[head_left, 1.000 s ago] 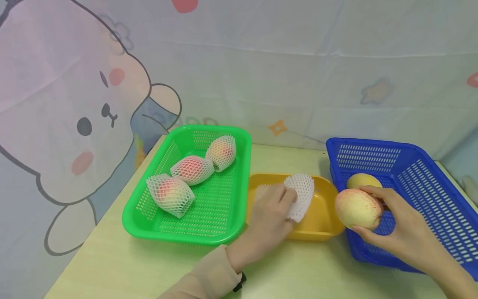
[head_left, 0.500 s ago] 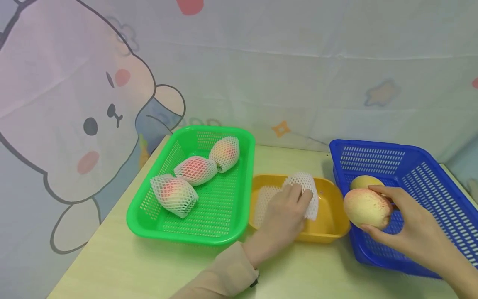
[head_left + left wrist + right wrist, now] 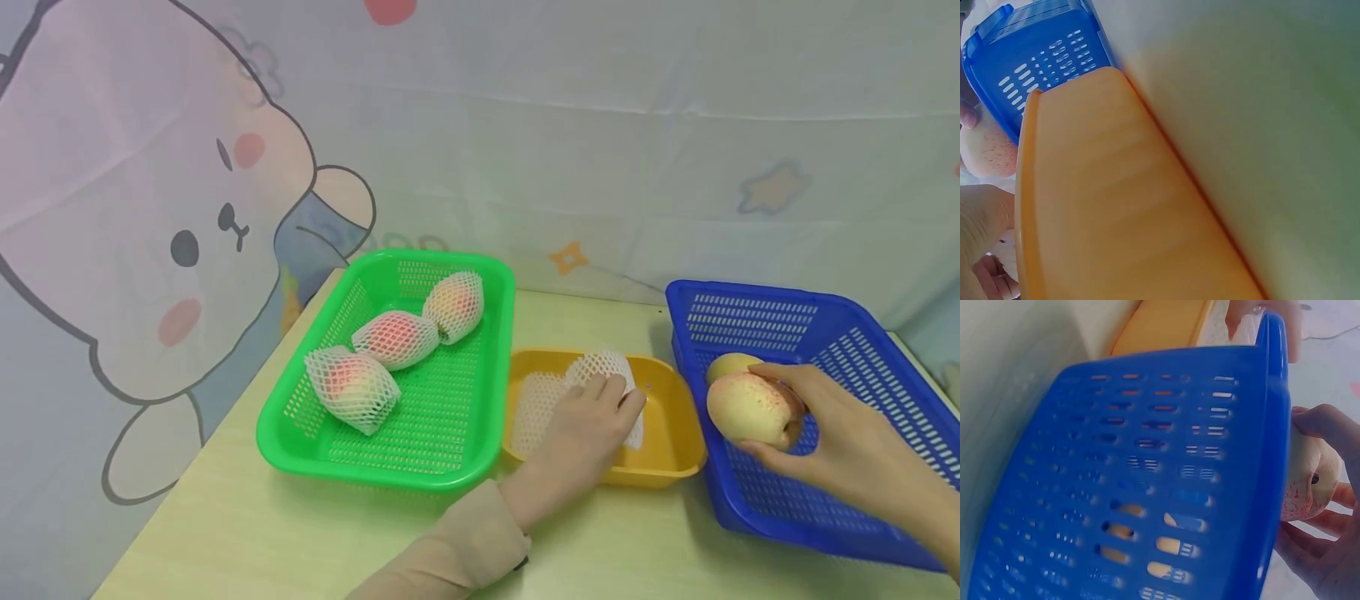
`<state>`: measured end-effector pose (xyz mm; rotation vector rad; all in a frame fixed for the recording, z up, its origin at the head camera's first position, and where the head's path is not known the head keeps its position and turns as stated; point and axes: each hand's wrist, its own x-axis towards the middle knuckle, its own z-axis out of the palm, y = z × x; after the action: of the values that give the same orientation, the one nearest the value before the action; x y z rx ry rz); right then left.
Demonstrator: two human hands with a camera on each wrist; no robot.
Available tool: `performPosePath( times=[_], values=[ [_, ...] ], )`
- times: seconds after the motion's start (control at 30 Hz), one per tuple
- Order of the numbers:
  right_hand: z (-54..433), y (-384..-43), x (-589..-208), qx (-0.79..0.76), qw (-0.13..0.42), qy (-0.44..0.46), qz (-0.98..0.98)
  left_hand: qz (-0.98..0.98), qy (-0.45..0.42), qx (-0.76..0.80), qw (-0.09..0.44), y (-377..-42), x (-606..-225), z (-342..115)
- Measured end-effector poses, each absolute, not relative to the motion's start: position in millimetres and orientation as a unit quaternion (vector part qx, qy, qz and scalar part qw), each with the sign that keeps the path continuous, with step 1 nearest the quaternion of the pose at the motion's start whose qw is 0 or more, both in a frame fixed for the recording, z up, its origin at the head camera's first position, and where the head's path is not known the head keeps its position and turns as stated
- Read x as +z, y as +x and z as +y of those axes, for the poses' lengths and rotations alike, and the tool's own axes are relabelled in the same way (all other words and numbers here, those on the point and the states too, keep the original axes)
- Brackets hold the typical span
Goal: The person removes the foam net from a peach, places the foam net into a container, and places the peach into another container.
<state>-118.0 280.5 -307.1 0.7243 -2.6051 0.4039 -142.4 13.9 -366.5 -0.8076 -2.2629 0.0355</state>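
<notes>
In the head view my left hand (image 3: 581, 429) is over the yellow tray (image 3: 678, 425), fingers curled on a white foam net sleeve (image 3: 600, 365). Its fingertips are partly hidden behind the knuckles. Another foam net (image 3: 536, 408) lies flat in the tray's left side. My right hand (image 3: 847, 433) holds a bare yellow-and-red peach (image 3: 752, 408) between thumb and fingers, over the near left part of the blue basket (image 3: 817, 546). The right wrist view shows the gripped peach (image 3: 1310, 481) beside the basket's rim. Behind it, a second peach (image 3: 727, 365) sits inside the basket.
At the left stands a green basket (image 3: 386, 477) with three peaches in foam nets, one of them a net-covered peach (image 3: 352, 390) at the near end. The yellow tray sits between the two baskets. A printed cloth (image 3: 525, 150) hangs behind the table (image 3: 247, 533).
My left hand has shifted slightly right and lowered the foam net into the tray. My right hand, still holding the peach, has moved a little to the right. The view has also shifted slightly.
</notes>
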Motion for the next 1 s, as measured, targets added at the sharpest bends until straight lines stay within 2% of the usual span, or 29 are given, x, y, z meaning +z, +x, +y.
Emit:
performPosePath(
  times=[0.4, 0.57, 1.0],
  values=[
    [288.7, -132.0, -310.0, 0.121, 0.182, 0.255, -0.942, -0.886, -0.304, 0.044, 0.347, -143.8, -366.6, 20.1],
    [293.0, -136.2, -314.1, 0.121, 0.153, 0.244, -0.95, -0.888, -0.294, 0.059, 0.349, -145.5, -368.5, 21.7],
    [293.8, -146.8, -323.0, 0.117, 0.104, 0.227, -0.961, -0.907, -0.283, 0.075, 0.303, -147.7, -370.9, 20.3]
  ],
)
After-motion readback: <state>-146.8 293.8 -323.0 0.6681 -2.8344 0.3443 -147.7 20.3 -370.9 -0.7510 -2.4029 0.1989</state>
